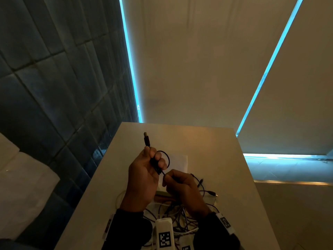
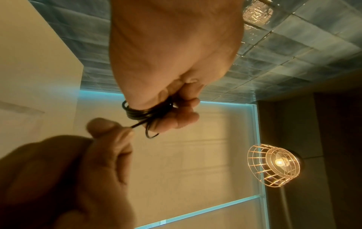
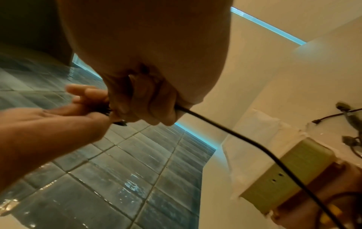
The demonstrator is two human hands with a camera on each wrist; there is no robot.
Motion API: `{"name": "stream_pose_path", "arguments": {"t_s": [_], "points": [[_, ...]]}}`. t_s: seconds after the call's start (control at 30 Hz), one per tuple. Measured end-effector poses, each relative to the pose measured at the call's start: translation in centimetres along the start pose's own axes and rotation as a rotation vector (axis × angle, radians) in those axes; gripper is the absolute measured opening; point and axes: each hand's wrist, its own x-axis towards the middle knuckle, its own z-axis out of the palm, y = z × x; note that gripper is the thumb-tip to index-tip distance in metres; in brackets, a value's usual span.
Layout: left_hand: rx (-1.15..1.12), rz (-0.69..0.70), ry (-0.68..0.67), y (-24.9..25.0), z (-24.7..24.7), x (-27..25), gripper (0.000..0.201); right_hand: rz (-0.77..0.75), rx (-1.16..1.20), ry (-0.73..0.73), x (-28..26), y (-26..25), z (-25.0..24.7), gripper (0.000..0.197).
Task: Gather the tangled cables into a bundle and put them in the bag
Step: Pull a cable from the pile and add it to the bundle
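Observation:
My left hand (image 1: pixel 151 163) is raised above the table and grips a coil of black cable (image 1: pixel 163 159), wound in several loops (image 2: pixel 141 113) round its fingers. The cable's USB plug (image 1: pixel 146 139) sticks up past the fingertips. My right hand (image 1: pixel 173 179) pinches the same black cable (image 3: pixel 225 128) just below the coil, and the cable runs down from it to the tangle. A heap of tangled black and white cables (image 1: pixel 178 219) lies on the table under both wrists. A clear plastic bag (image 1: pixel 177 160) lies flat on the table beyond the hands.
The narrow white table (image 1: pixel 216 159) ends close behind the bag. A pale green box (image 3: pixel 293 170) sits among the cables. Loose black plugs (image 1: pixel 210 192) lie right of my right hand. A blue tiled wall (image 1: pixel 54 87) is on the left, and a wire-cage lamp (image 2: pixel 274 164) hangs above.

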Motion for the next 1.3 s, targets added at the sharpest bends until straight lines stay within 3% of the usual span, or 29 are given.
{"name": "stream_pose_path", "arguments": {"t_s": [0.27, 0.53, 0.73, 0.87, 1.0, 1.17, 1.3], "points": [[0.076, 0.082, -0.05, 0.0, 0.0, 0.0, 0.035, 0.049, -0.079, 0.018, 0.1, 3.1, -0.8, 0.027], [0.016, 0.061, -0.093, 0.4, 0.1, -0.1, 0.031, 0.079, -0.163, 0.098, 0.1, 8.6, -2.4, 0.032], [0.111, 0.06, -0.091, 0.7, -0.1, -0.1, 0.031, 0.144, -0.294, 0.175, -0.2, 12.1, -3.5, 0.032], [0.226, 0.039, -0.034, 0.6, -0.3, 0.2, 0.037, 0.078, -0.346, 0.299, 0.4, 10.3, -3.7, 0.032], [0.277, 0.031, 0.037, 0.3, -0.6, 0.4, 0.037, -0.017, -0.22, 0.421, 1.5, 6.1, -3.0, 0.023], [0.42, 0.017, 0.159, -0.7, -0.8, 0.7, 0.038, -0.209, -0.102, 0.342, 1.2, 0.8, -1.1, 0.019], [0.395, -0.024, 0.16, -0.9, -0.6, 0.5, 0.037, -0.234, -0.12, 0.226, 0.7, -0.3, 0.1, 0.018]]}}
